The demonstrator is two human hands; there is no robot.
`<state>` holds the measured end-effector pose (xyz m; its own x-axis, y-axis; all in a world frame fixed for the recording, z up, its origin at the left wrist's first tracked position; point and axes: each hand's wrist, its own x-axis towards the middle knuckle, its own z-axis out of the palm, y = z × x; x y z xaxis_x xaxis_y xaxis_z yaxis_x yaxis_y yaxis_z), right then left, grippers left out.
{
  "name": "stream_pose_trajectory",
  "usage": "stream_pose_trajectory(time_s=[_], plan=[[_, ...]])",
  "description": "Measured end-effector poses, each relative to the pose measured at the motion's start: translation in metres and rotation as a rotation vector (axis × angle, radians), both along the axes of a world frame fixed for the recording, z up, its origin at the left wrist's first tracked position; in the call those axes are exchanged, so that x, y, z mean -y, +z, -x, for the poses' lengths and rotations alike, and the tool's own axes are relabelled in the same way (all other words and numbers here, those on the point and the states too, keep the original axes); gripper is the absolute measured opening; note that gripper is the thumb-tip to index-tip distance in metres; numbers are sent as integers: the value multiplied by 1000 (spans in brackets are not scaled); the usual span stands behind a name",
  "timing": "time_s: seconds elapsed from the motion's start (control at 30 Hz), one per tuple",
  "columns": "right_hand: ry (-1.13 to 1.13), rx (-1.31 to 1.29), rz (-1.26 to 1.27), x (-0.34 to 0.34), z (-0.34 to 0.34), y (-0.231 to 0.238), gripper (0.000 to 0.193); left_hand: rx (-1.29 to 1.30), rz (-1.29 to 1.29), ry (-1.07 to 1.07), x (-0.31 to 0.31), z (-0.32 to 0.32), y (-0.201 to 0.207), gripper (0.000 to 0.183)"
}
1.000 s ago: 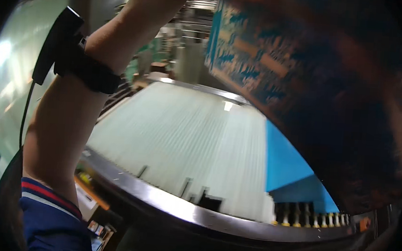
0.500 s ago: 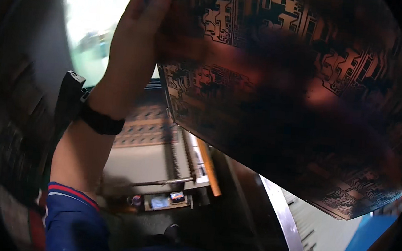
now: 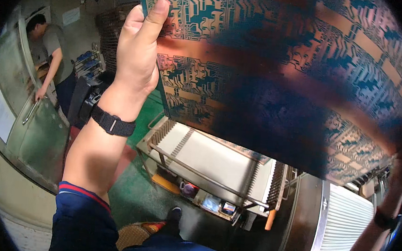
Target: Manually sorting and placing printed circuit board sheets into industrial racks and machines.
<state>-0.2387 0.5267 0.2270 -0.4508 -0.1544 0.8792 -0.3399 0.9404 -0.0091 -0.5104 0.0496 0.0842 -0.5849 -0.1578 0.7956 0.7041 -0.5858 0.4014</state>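
A large printed circuit board panel (image 3: 261,83), copper-coloured with dark blue-green traces, is raised tilted in front of me and fills the upper right. My left hand (image 3: 141,45) grips its left edge, thumb on the near face and fingers behind. A black strap with a small dark device is round that wrist. At the far right my right hand (image 3: 401,153), dim and partly cut off by the picture's rim, closes on the panel's right edge. The panel's top runs out of view.
Below the panel stands a slotted metal rack cart (image 3: 208,156) with a white bed and small items on its lower shelf. A conveyor with white rollers (image 3: 344,221) is at right. A person (image 3: 58,53) holds a door handle at left. A woven stool (image 3: 133,236) is near my foot.
My view has swung left: the rack cart now appears farther right, and the door and other person have come into sight. Both hands keep hold of the panel, which is lit more brightly.
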Motion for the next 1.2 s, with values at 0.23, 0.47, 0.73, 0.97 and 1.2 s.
stream_pose_trajectory(time_s=[0.23, 0.47, 0.73, 0.97, 1.2], plan=[[-340, -32, -236, 16, 4, -25, 45, 72, 6, 68, 20, -2, 6, 26], [107, -6, 564, 104, 30, -21, 47, 351, -96, 167, 46, 31, -18, 32], [244, 133, 757, 142, 95, -31, 27, 567, 75, -82, 43, 110, -35, 55], [270, 181, 815, 103, 90, -48, 21, 587, -29, 27, 14, 94, -55, 56], [238, 212, 1025, 86, 111, -51, 13, 572, 15, 28, 6, 104, -47, 51]])
